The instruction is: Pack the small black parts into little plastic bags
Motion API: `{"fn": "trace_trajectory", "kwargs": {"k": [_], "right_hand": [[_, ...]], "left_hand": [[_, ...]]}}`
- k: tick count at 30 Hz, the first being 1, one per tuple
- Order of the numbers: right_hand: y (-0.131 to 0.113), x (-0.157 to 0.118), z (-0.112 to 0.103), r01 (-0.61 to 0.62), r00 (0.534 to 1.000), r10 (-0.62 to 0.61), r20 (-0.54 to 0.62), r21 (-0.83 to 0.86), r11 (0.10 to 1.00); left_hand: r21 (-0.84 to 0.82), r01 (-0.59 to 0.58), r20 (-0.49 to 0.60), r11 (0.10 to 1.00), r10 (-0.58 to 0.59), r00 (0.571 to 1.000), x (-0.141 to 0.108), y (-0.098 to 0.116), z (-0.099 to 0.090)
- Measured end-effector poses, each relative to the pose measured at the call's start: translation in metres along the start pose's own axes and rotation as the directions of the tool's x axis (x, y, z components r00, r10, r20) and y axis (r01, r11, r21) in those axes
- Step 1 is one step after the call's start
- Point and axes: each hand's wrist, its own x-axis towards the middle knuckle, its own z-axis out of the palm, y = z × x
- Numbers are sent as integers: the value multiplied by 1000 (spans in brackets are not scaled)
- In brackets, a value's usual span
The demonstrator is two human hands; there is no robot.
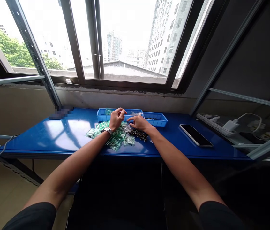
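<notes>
Two bare hands work close together near the middle of the frame, and I watch them from far away. The left hand (117,118) is up over a messy pile of green see-through plastic bags (116,139). Its fingers bend in, with the tips close together. I cannot tell if its grip has a tiny thing in it. A shiny watch (108,130) is on that wrist.

The right hand (139,123) is just beside it, low over a heap of thin, dark sticks (139,134) that look like metal. Its fingers curl down and point to the left of the frame. I cannot tell if its grip is open or closed, since the tips are too small to see well.

The bags and the sticks lie side by side on the blue tabletop (173,140), at the middle of the frame. Just behind the hands is a long blue bin (100,117) with some green plastic and clear plastic inside. Next to it, on the right, is one more blue bin (163,122) with small dark bits in it.

A phone (195,135) with a black screen lies on the right side of the frame. Past it I see a white plug (230,125) on a power strip (215,125). A big window (125,83) fills the top.
</notes>
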Motion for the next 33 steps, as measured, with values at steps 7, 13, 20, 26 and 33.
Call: {"fn": "trace_trajectory", "kwargs": {"k": [7, 13, 20, 26, 33], "right_hand": [[3, 0, -7, -10, 982, 20, -190, 53, 999], [10, -5, -13, -7, 976, 45, -214, 178, 984], [0, -1, 0, -36, 999, 34, -40, -62, 997], [4, -2, -7, -41, 975, 45, -217, 24, 999], [6, -3, -14, -25, 882, 245, -402, 480, 877]], "left_hand": [[53, -17, -16, 998, 18, 1000, 0, 1, -1], [171, -71, -39, 983, 79, 996, 0, 4, -3], [197, -83, -12, 977, 87, 996, -2, 6, -2], [209, -90, -7, 974, 94, 996, -2, 7, -2], [221, -61, -73, 973, 78, 994, -2, 8, -3]]}}
